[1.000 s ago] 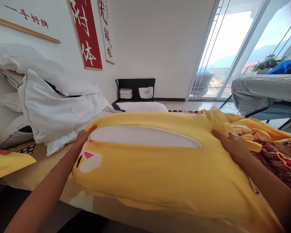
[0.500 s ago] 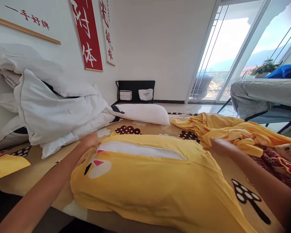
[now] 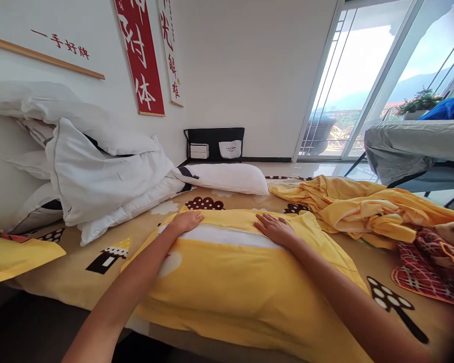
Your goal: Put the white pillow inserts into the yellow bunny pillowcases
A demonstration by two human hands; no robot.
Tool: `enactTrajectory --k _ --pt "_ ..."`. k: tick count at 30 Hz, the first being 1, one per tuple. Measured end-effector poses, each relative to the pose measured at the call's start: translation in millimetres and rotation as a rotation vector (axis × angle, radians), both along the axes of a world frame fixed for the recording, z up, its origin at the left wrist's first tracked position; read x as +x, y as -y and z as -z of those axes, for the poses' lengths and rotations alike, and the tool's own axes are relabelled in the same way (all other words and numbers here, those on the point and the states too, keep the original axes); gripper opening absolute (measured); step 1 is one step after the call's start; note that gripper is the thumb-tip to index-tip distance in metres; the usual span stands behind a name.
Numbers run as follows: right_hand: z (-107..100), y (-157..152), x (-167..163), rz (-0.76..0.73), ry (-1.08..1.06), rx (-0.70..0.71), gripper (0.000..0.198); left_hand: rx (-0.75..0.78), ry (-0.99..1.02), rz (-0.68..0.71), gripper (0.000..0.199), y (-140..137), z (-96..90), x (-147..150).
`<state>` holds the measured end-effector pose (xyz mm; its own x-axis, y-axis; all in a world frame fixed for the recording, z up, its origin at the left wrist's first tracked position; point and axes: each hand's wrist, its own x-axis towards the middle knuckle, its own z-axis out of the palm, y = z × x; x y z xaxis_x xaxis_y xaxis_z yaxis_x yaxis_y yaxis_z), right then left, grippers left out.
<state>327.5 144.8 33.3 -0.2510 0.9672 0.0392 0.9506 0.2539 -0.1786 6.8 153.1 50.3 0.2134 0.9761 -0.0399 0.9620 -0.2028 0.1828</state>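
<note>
Yellow pillow [image 3: 230,282] lying on the patterned bed [image 3: 73,269], cover slightly wrinkled, long slit showing white insert [image 3: 214,234], pale patch nr L end. L hand [image 3: 186,222] & R hand [image 3: 275,229] on top, both grips flat, R fingers loosely spread.

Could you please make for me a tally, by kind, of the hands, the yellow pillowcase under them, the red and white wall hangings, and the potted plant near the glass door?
Left hand and right hand: 2
Yellow pillowcase: 1
Red wall hanging: 1
White wall hangings: 2
Potted plant: 1
Total: 7
</note>
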Motion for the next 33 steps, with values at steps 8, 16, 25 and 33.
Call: enactTrajectory --k 8,16,25,33 --pt "14.8 83.7 -26.8 -0.365 -0.116 0.147 0.059 0.236 0.123 0.523 0.056 88.8 17.1 28.8" --pt "2.8 87.0 37.9 -0.292 -0.214 0.256 0.035 0.351 0.199 0.303 0.031 96.3 8.2 -66.4" --pt "-10.8 93.8 55.5 -0.239 -0.168 0.195 0.037 0.163 0.416 0.164 0.051 67.2 2.3 -93.6" --pt "-13.5 76.3 66.4 -0.069 -0.651 0.106 0.046 0.358 0.473 -0.016 0.045 31.5 -1.1 -43.7"
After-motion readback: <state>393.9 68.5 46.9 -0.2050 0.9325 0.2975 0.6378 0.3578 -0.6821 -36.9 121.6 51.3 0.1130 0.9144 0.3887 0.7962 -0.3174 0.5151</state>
